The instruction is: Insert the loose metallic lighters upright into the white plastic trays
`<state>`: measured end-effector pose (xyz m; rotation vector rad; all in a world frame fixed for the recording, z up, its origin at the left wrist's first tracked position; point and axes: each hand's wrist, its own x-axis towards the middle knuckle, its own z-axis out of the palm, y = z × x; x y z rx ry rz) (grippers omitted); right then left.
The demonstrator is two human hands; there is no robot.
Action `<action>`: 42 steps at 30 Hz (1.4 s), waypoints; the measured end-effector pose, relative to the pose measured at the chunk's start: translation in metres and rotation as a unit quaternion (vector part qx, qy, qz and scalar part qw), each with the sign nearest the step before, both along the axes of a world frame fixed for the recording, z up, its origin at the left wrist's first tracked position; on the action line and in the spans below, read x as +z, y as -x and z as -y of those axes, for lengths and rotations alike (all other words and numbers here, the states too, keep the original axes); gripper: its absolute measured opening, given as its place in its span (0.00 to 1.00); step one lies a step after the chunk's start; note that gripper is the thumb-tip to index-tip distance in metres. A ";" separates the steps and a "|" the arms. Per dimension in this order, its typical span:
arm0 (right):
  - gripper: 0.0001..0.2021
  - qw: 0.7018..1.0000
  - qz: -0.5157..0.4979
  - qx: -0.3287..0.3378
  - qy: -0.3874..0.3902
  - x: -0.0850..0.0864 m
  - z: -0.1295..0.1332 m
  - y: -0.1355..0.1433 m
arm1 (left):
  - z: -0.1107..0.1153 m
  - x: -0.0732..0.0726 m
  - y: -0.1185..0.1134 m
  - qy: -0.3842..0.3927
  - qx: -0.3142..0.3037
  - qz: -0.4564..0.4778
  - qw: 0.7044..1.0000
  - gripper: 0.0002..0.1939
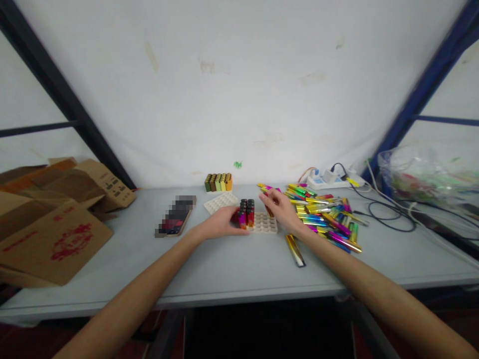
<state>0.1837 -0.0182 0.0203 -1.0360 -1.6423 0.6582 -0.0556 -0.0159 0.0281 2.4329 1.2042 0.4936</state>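
A pale tray (266, 224) with rows of round holes lies in the middle of the table, and several red and purple lighters (247, 214) with black tops stand upright at its left end. My left hand (221, 222) is closed around that end, its thumb along the front and its other fingers partly hidden behind the lighters. Over the tray's right part, my right hand (280, 207) pinches a slim, tilted lighter (269, 212) between thumb and fingers. Its lower end is close to the holes; I cannot tell whether it touches them.
Loose shiny lighters (325, 219) are heaped on the right, with one gold lighter (295, 250) nearer the front. Behind stand a second tray (220, 202) and a block of upright lighters (218, 182). A phone (175, 217), cardboard box (56, 234), power strip (333, 180) and cables (389, 224) surround these.
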 end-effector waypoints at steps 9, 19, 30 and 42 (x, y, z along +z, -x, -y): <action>0.23 0.994 0.094 0.046 -0.013 0.005 0.014 0.003 | 0.000 -0.001 -0.001 -0.010 -0.005 0.006 1.000 0.32; 0.21 0.963 0.243 0.022 -0.112 -0.006 0.011 0.007 | 0.003 0.002 -0.002 0.001 -0.010 0.016 1.000 0.31; 0.27 0.875 0.448 -0.047 -0.176 -0.001 0.017 0.014 | 0.002 0.000 -0.002 0.025 -0.018 0.037 0.999 0.30; 0.28 0.900 0.413 0.037 -0.133 0.002 0.014 0.009 | 0.003 0.003 -0.003 0.021 -0.021 0.026 0.999 0.30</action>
